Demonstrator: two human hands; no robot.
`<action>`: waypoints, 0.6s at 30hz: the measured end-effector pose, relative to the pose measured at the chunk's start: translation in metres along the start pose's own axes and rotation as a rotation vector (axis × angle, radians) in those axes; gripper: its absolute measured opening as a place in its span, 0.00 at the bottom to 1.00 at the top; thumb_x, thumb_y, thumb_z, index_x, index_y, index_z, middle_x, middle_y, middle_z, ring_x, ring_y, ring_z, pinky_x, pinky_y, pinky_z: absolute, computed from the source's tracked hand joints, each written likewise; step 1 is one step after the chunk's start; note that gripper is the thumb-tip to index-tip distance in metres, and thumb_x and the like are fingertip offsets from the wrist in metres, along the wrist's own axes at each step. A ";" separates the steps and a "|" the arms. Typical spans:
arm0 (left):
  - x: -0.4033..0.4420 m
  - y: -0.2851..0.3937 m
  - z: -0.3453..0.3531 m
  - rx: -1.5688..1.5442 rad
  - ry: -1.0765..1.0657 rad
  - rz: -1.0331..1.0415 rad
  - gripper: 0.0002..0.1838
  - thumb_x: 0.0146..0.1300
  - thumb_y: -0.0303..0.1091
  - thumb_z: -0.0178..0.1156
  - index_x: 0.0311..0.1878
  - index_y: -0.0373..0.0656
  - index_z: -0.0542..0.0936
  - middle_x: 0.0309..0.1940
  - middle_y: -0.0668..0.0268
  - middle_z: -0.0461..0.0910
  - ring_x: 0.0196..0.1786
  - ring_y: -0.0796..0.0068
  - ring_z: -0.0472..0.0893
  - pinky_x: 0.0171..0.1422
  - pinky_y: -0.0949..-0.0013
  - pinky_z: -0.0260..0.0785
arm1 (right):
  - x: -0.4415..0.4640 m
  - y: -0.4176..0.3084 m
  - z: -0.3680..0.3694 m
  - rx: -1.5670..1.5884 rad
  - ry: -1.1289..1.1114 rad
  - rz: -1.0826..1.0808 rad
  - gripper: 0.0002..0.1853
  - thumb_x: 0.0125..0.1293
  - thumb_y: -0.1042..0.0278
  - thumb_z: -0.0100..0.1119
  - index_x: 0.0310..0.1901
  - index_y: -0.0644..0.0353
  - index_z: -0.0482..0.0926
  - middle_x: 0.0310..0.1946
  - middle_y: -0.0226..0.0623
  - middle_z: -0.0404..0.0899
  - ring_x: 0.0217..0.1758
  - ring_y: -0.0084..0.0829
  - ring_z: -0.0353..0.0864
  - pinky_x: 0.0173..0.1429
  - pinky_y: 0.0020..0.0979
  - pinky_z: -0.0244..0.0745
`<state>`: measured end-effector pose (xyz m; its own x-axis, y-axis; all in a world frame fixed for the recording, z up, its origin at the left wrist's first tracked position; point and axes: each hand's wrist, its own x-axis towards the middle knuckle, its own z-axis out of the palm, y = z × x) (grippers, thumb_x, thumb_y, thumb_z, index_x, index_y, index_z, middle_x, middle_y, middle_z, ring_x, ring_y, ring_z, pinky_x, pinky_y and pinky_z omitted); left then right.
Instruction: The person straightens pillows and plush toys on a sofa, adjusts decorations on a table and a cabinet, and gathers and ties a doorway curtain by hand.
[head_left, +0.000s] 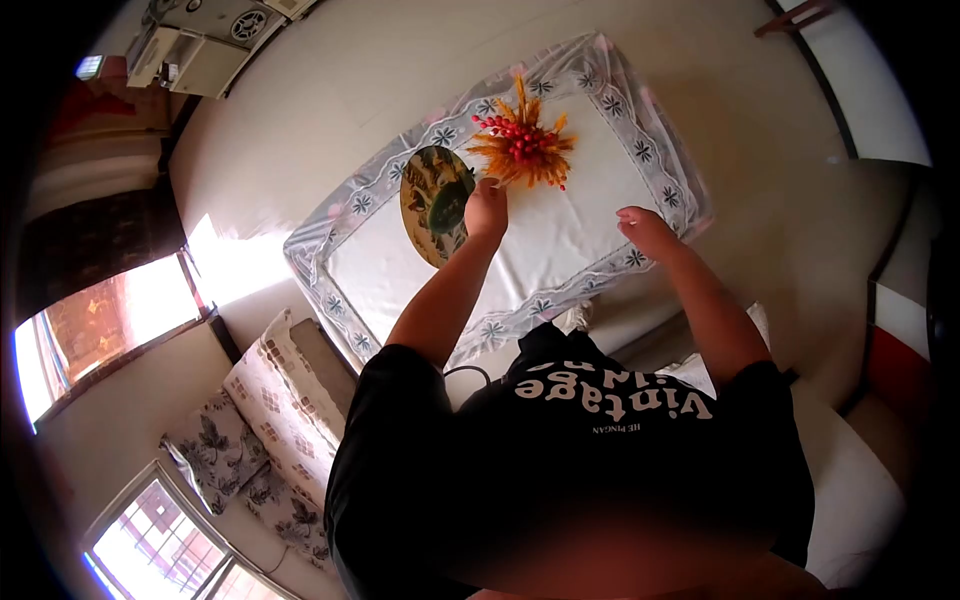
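My left hand (486, 209) is closed over the table, between a round patterned plate-like thing (417, 205) and an arrangement of orange dried plumes and red berries (525, 142). A dark green oval (450, 207) shows on the patterned thing, right beside my left hand; whether it is a separate object I cannot tell. What my left fingers grip is hidden. Over the table's right side, my right hand (648, 232) is curled with its fingertips together, apart from the arrangement. Something small and pale may be at those fingertips.
A white cloth with a leaf-patterned border (560, 250) covers the table under a clear plastic sheet. A sofa with patterned cushions (215, 450) stands at the lower left, near a window (160, 540). Pale appliances (200, 50) stand at the upper left.
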<state>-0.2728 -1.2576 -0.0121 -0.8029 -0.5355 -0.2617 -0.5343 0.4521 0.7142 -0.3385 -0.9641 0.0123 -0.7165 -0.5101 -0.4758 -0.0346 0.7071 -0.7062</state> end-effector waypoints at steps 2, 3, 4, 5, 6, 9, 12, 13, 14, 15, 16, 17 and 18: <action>0.004 -0.009 0.003 -0.022 0.054 0.009 0.11 0.54 0.37 0.54 0.38 0.42 0.75 0.28 0.58 0.78 0.35 0.57 0.77 0.39 0.60 0.68 | 0.032 -0.019 -0.008 0.082 0.031 -0.010 0.18 0.57 0.65 0.53 0.47 0.66 0.71 0.42 0.46 0.76 0.44 0.36 0.76 0.49 0.31 0.69; 0.005 -0.011 0.003 -0.035 0.089 0.014 0.10 0.54 0.36 0.54 0.36 0.43 0.76 0.28 0.57 0.78 0.34 0.57 0.77 0.39 0.60 0.68 | 0.048 -0.026 -0.009 0.094 0.071 -0.020 0.18 0.56 0.65 0.54 0.47 0.65 0.71 0.42 0.45 0.76 0.44 0.35 0.76 0.49 0.31 0.69; 0.005 -0.012 0.002 -0.048 0.124 0.019 0.09 0.54 0.36 0.54 0.34 0.43 0.76 0.28 0.57 0.78 0.34 0.57 0.77 0.39 0.60 0.68 | 0.061 -0.036 -0.009 0.108 0.110 -0.029 0.18 0.56 0.64 0.54 0.47 0.64 0.72 0.42 0.45 0.76 0.44 0.35 0.76 0.49 0.31 0.69; 0.005 -0.013 0.001 -0.055 0.136 0.008 0.08 0.53 0.36 0.54 0.33 0.43 0.76 0.28 0.57 0.78 0.34 0.57 0.77 0.39 0.60 0.68 | 0.073 -0.045 -0.009 0.057 0.153 -0.034 0.19 0.56 0.64 0.55 0.48 0.62 0.72 0.42 0.44 0.76 0.44 0.35 0.76 0.48 0.31 0.69; 0.005 -0.012 -0.002 -0.063 0.147 -0.002 0.08 0.53 0.35 0.54 0.33 0.42 0.76 0.28 0.57 0.78 0.34 0.56 0.77 0.38 0.60 0.68 | 0.083 -0.058 -0.009 0.006 0.197 -0.038 0.19 0.55 0.64 0.55 0.48 0.61 0.72 0.42 0.43 0.76 0.45 0.36 0.75 0.48 0.32 0.69; 0.008 -0.010 -0.007 -0.082 0.165 -0.006 0.08 0.53 0.35 0.53 0.32 0.42 0.76 0.28 0.57 0.78 0.33 0.56 0.77 0.38 0.61 0.68 | 0.109 -0.086 -0.007 -0.117 0.460 -0.051 0.19 0.55 0.64 0.56 0.49 0.59 0.71 0.39 0.38 0.77 0.40 0.33 0.76 0.45 0.30 0.70; 0.004 -0.006 -0.010 -0.083 0.152 -0.011 0.07 0.53 0.35 0.53 0.32 0.43 0.76 0.27 0.57 0.77 0.33 0.56 0.77 0.38 0.60 0.68 | 0.135 -0.099 -0.003 -0.206 0.487 -0.057 0.18 0.54 0.63 0.55 0.47 0.57 0.72 0.40 0.40 0.75 0.43 0.39 0.75 0.46 0.35 0.70; 0.004 -0.003 -0.010 -0.082 0.145 -0.011 0.07 0.54 0.35 0.52 0.31 0.43 0.76 0.27 0.56 0.77 0.33 0.56 0.77 0.38 0.60 0.68 | 0.141 -0.100 -0.001 -0.249 0.484 -0.085 0.17 0.54 0.63 0.55 0.47 0.57 0.73 0.40 0.40 0.75 0.43 0.39 0.74 0.46 0.35 0.70; 0.003 -0.003 -0.007 -0.074 0.144 -0.002 0.07 0.54 0.35 0.52 0.31 0.43 0.76 0.27 0.56 0.77 0.33 0.55 0.77 0.38 0.60 0.68 | 0.147 -0.099 0.002 -0.290 0.479 -0.114 0.16 0.54 0.64 0.55 0.46 0.56 0.74 0.39 0.40 0.75 0.43 0.39 0.74 0.46 0.35 0.70; 0.001 -0.002 -0.005 -0.063 0.143 0.006 0.07 0.54 0.35 0.51 0.31 0.43 0.76 0.27 0.56 0.77 0.33 0.55 0.77 0.37 0.60 0.68 | 0.152 -0.099 0.006 -0.330 0.473 -0.143 0.16 0.54 0.64 0.55 0.45 0.56 0.74 0.39 0.40 0.75 0.42 0.40 0.74 0.46 0.36 0.70; -0.001 -0.002 -0.002 -0.052 0.142 0.012 0.07 0.54 0.34 0.51 0.31 0.44 0.76 0.27 0.56 0.77 0.33 0.55 0.76 0.37 0.60 0.68 | 0.155 -0.098 0.009 -0.348 0.480 -0.176 0.13 0.55 0.65 0.54 0.42 0.55 0.76 0.38 0.40 0.75 0.42 0.40 0.74 0.45 0.35 0.70; 0.000 -0.002 -0.001 -0.051 0.136 0.024 0.07 0.54 0.34 0.51 0.31 0.44 0.76 0.27 0.56 0.77 0.33 0.54 0.76 0.37 0.59 0.68 | 0.158 -0.095 0.011 -0.359 0.457 -0.175 0.12 0.54 0.65 0.54 0.41 0.55 0.76 0.38 0.40 0.75 0.42 0.40 0.74 0.45 0.35 0.70; -0.001 -0.001 0.000 -0.049 0.131 0.034 0.07 0.55 0.34 0.51 0.31 0.44 0.76 0.28 0.56 0.77 0.33 0.54 0.76 0.37 0.59 0.68 | 0.159 -0.095 0.012 -0.370 0.432 -0.174 0.12 0.54 0.65 0.54 0.40 0.55 0.76 0.37 0.40 0.75 0.41 0.40 0.74 0.45 0.35 0.70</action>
<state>-0.2719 -1.2571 -0.0126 -0.7773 -0.6104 -0.1524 -0.4913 0.4378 0.7530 -0.4402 -1.1185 -0.0024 -0.8947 -0.4429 -0.0584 -0.3613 0.7943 -0.4883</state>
